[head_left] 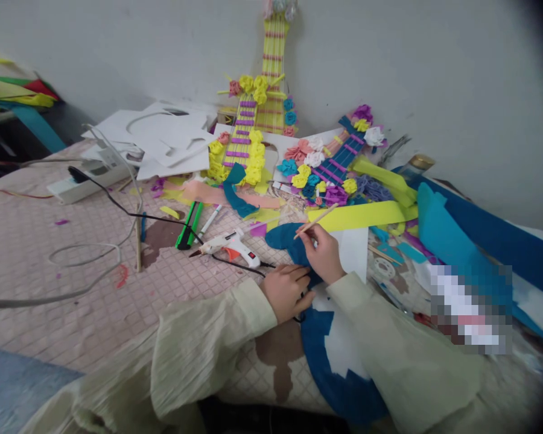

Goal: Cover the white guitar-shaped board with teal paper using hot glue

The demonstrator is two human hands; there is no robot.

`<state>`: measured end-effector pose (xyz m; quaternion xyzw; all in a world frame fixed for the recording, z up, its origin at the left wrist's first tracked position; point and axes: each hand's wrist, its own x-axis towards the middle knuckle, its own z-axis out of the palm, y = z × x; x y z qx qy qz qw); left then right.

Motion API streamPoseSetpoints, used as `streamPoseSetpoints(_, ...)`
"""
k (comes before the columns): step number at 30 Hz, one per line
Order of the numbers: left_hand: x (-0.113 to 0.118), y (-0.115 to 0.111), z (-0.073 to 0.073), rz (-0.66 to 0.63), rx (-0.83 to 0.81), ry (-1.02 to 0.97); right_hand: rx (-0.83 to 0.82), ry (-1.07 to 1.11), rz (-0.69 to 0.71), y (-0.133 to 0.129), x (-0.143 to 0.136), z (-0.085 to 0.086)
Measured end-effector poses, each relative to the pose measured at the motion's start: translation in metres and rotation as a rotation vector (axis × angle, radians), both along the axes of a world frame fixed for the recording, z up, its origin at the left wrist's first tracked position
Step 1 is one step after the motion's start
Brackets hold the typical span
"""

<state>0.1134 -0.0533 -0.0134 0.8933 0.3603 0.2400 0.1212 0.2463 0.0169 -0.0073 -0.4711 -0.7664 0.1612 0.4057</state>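
My right hand (324, 254) pinches a thin wooden stick (315, 221), which slants up to the right above a dark blue piece (283, 235). My left hand (288, 292) lies palm down on the blue piece's left edge, its fingers partly spread and no object seen in them. Nearer to me, a curved blue-and-white shape (344, 361) runs under my right forearm. The white glue gun (233, 246) rests just left of my hands, beside a green cutter (189, 225) and a white pen (209, 222).
Flower-decorated guitar-like crafts (243, 135) lean at the back, with white sheets (167, 141) to their left. Grey and black cables cross the table (90, 325) from a power strip (90, 179). Yellow paper (366, 213) and blue sheets (461, 241) lie at the right.
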Motion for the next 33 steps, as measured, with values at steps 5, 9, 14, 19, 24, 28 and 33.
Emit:
streamPoseSetpoints(5,0.0006,-0.0002,-0.0005,0.009,-0.005,-0.005,0.002,-0.014,0.025,-0.0010,-0.0010,-0.0001)
streamPoseSetpoints(9,0.0014,0.0001,0.0004,0.008,-0.009,0.004,0.015,-0.013,0.059,-0.0037,-0.0023,-0.0008)
streamPoseSetpoints(14,0.0011,0.0003,0.0038,0.006,-0.031,0.025,0.038,-0.011,0.077,-0.0040,-0.0041,-0.0050)
streamPoseSetpoints(19,0.0004,0.0002,0.0034,0.010,-0.040,0.038,0.050,-0.012,0.076,-0.0036,-0.0034,-0.0056)
streamPoseSetpoints(24,0.0006,0.0003,-0.0014,0.007,-0.008,-0.005,0.063,-0.008,0.031,-0.0023,0.0013,-0.0046)
streamPoseSetpoints(28,0.0008,0.0006,-0.0029,0.009,0.002,-0.016,0.076,-0.011,0.018,-0.0016,0.0029,-0.0056)
streamPoseSetpoints(33,0.0005,0.0005,-0.0011,0.011,-0.005,-0.005,0.087,-0.018,0.041,-0.0031,0.0007,-0.0070)
